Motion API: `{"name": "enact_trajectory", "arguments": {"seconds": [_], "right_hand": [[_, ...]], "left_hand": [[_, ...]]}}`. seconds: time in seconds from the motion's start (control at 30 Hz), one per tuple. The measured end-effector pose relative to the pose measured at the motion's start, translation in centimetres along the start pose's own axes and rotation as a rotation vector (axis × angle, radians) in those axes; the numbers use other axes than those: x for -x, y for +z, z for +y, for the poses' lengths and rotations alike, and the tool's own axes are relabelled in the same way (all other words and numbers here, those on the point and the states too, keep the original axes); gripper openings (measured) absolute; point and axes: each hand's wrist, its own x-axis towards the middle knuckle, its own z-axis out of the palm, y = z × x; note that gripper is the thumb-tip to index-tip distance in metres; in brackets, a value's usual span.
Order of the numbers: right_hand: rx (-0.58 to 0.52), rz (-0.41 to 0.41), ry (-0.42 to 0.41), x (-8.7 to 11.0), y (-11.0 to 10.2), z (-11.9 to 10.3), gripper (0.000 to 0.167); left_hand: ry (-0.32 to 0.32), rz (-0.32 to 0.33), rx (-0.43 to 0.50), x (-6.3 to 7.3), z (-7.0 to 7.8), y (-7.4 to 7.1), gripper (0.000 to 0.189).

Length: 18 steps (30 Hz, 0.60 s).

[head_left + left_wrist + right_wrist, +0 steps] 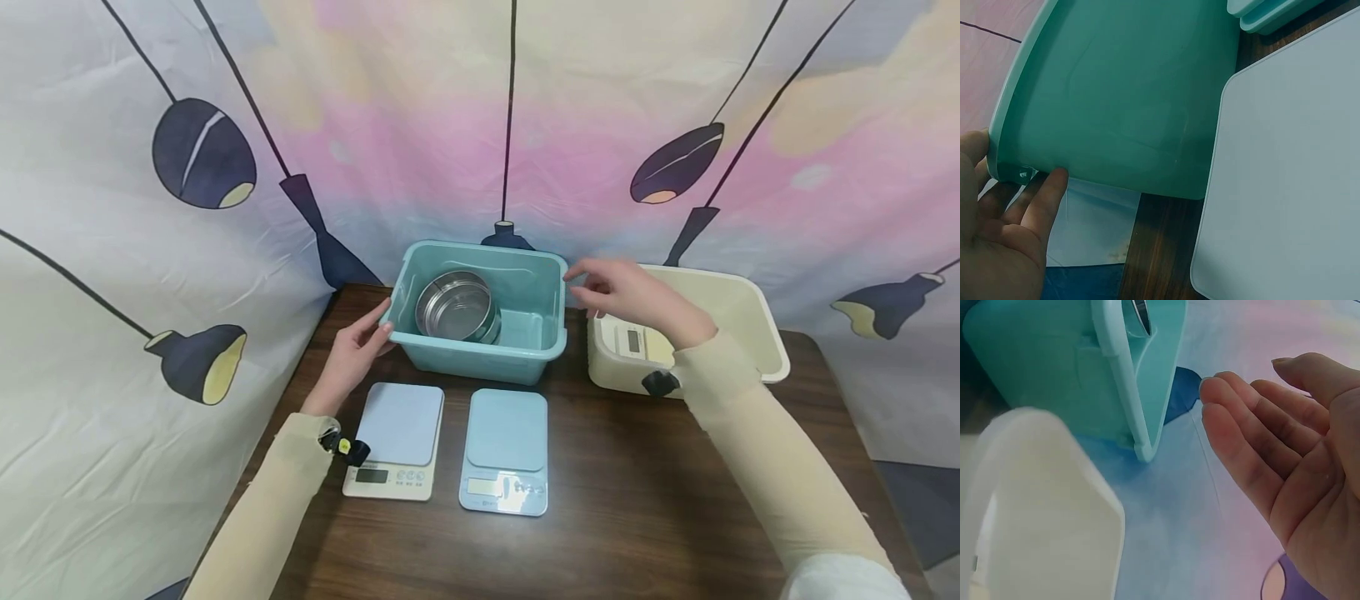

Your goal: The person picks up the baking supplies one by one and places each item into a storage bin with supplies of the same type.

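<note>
left hand [351, 358] grasping teal bin [472, 365] by its left-end rim. right hand [626, 292] holding nothing, fingers loosely bent, just beside the bin's right rim but apart from it. bin is on brown table [615, 500], near the patterned backdrop [420, 150], round metal container [455, 310] inside at its left. white scale [402, 425] and blue scale [507, 433] side by side in front. cream bin [615, 377] to the right, device with small display [636, 340] inside, right forearm above it.
</note>
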Motion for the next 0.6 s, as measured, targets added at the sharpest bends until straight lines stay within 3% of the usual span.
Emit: {"name": "enact_trajectory", "arguments": {"seconds": [0.6], "right_hand": [[0.042,0.128,0.070,7.4,-1.8,2.7,0.026]], "left_hand": [[0.008,0.004,0.015,0.0,0.2,0.1,0.052]]}}
